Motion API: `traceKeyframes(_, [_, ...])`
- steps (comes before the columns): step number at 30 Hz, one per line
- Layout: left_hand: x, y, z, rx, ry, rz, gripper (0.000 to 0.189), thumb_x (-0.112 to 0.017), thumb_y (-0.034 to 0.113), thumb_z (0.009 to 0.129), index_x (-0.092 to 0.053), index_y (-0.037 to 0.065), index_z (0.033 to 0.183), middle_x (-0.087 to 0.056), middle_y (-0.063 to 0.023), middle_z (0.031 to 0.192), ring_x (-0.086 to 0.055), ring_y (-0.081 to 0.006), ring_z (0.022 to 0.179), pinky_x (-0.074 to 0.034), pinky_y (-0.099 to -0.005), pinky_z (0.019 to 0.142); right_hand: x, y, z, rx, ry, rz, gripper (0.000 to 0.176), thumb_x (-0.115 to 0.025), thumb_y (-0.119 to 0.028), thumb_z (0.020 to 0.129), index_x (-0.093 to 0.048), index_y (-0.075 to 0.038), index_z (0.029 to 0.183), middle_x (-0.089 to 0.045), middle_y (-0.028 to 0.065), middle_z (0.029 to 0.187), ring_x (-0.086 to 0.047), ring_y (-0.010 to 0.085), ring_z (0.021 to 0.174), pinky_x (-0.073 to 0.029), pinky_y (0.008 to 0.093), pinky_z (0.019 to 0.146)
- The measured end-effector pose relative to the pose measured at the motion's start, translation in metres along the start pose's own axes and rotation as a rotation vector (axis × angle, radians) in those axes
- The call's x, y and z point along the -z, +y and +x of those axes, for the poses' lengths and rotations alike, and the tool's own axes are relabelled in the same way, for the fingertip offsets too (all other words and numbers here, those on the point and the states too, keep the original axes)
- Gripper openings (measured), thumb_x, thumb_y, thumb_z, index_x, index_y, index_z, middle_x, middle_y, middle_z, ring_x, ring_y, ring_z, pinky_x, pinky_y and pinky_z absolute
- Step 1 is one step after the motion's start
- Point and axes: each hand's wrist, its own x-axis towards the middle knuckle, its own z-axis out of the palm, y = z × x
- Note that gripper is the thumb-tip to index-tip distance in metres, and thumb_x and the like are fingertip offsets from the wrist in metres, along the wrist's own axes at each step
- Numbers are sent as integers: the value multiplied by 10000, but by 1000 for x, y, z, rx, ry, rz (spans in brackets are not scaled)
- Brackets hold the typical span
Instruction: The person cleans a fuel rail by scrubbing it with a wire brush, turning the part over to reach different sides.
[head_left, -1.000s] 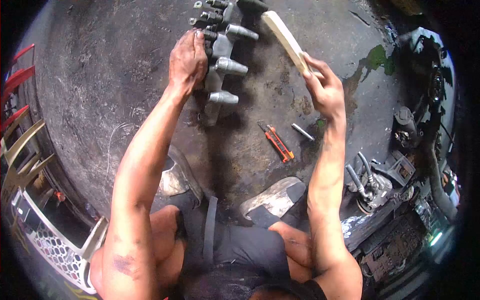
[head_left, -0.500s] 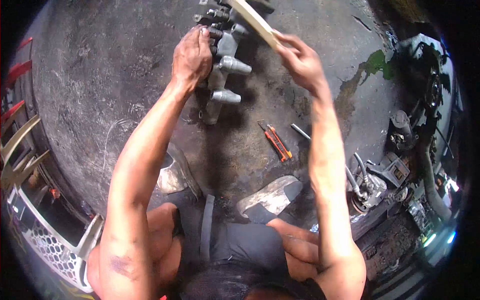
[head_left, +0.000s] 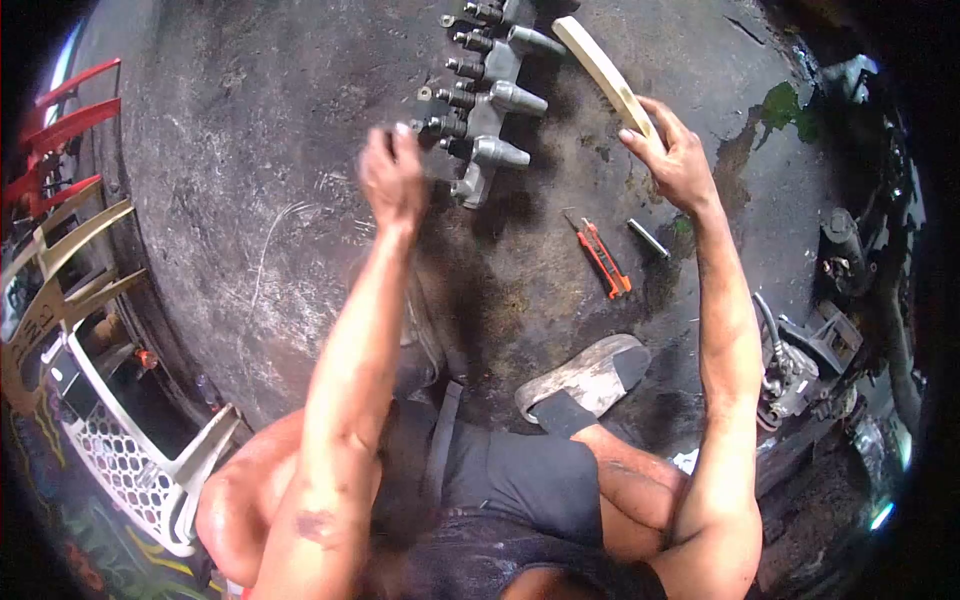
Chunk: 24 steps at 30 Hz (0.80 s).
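A long grey cast-metal engine part (head_left: 487, 120) lies on the dark floor, with stubby tubes along its right side and dark spring-like pieces along its left. Just left of its lower end is my left hand (head_left: 393, 180), blurred by motion, its fingertips close to the dark pieces. My right hand (head_left: 675, 160) grips the lower end of a pale wooden stick (head_left: 603, 72) between thumb and fingers. The stick's far end points up and left, to the right of the engine part.
An orange cutter knife (head_left: 604, 260) and a short metal rod (head_left: 649, 238) lie on the floor below my right hand. Greasy machine parts (head_left: 790, 375) stand at the right. White grille trim (head_left: 120, 450) and red frames (head_left: 75, 120) line the left edge.
My left hand has come away from the engine part, down and to its left. My right hand still holds the stick. The view has shifted, so the floor items appear further right.
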Motion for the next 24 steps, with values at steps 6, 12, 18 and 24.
traceKeyframes(6, [-13,6,-59,-130,-338,593,745,-681,674,766,-639,-13,1051,-601,-192,1101,-540,-368,1094,-426,-513,939,-17,0,-12,3,39,115,510,-726,-403,873,-624,-63,1239,-714,117,965,-665,173,879,-515,334,803])
traceKeyframes(12, [-27,18,-40,-9,-468,515,536,-766,495,742,-686,-11,895,-704,-230,962,-674,-398,954,-524,-465,854,-12,-11,-16,-107,82,155,491,-722,-403,864,-630,-66,1209,-705,100,918,-652,166,813,-516,335,752])
traceKeyframes(18, [-7,16,-23,-132,-574,611,494,-720,450,753,-709,11,978,-723,-208,914,-705,-347,904,-534,-448,855,-4,-3,-33,-99,117,149,510,-717,-425,859,-618,-82,1224,-703,141,969,-681,236,872,-520,369,787])
traceKeyframes(24, [89,76,3,-80,-734,646,453,-675,383,767,-714,-29,951,-704,-179,775,-701,-259,736,-557,-398,734,-6,1,-49,-65,117,230,505,-700,-419,868,-604,-84,1234,-697,173,1078,-678,314,1019,-509,386,877])
